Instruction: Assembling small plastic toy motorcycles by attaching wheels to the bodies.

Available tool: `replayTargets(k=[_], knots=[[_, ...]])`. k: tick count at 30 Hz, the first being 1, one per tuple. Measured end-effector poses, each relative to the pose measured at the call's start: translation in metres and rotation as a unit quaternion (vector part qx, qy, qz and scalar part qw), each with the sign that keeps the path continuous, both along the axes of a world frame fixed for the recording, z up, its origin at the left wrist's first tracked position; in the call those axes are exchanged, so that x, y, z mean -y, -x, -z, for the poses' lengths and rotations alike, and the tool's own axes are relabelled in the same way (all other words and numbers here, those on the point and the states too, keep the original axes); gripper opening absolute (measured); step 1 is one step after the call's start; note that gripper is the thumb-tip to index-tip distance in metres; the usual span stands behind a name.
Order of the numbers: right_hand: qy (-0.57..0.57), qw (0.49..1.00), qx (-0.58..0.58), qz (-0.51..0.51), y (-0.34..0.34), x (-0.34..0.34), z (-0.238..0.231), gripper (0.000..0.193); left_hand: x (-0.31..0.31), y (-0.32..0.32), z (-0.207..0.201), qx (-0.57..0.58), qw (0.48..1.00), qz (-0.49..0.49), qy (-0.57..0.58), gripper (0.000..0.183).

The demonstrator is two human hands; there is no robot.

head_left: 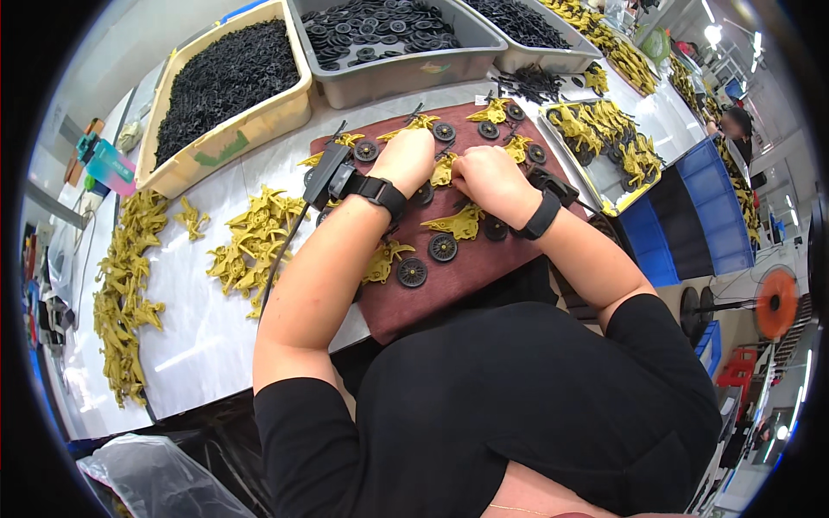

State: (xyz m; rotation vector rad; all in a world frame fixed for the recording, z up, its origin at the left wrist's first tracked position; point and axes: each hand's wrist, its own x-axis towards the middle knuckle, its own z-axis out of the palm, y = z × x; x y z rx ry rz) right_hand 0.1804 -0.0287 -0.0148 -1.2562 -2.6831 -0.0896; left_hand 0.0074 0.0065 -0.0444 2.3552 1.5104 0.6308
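Several yellow plastic toy frames (460, 223) with black spoked wheels (443, 248) lie in rows on a dark red cloth-covered board (406, 312). Over the middle of the board, my left hand (409, 158) is closed, its fingertips hidden behind the hand. My right hand (494, 179) is also closed, with curled fingers facing the left. Between the two hands shows one yellow frame (443, 170), right beside the right fingertips. What either hand pinches is too covered to make out. Both wrists wear black bands with a dark device strapped on.
A cream bin (302, 93) of small black parts, a grey bin (414, 67) of wheels and another grey bin (518, 57) stand behind the board. Yellow frames lie heaped (259, 242) at left. A tray (615, 207) of wheeled frames sits right. An orange fan (775, 302) stands farther right.
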Motion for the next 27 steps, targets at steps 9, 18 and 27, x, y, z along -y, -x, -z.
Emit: replayTargets(k=[9, 18, 27], knots=[[0.016, 0.997, 0.055, 0.045, 0.015, 0.005, -0.003, 0.010, 0.003, -0.001, -0.004, 0.016, 1.000, -0.005, -0.002, 0.016], [-0.073, 0.990, 0.111, -0.056, 0.025, 0.010, 0.000, 0.010, -0.003, 0.000, -0.001, 0.018, 1.000, 0.024, -0.004, 0.020], [0.157, 0.981, 0.078, 0.082, 0.023, -0.017, -0.016, 0.015, -0.007, -0.002, -0.006, -0.003, 0.999, 0.016, 0.037, 0.020]])
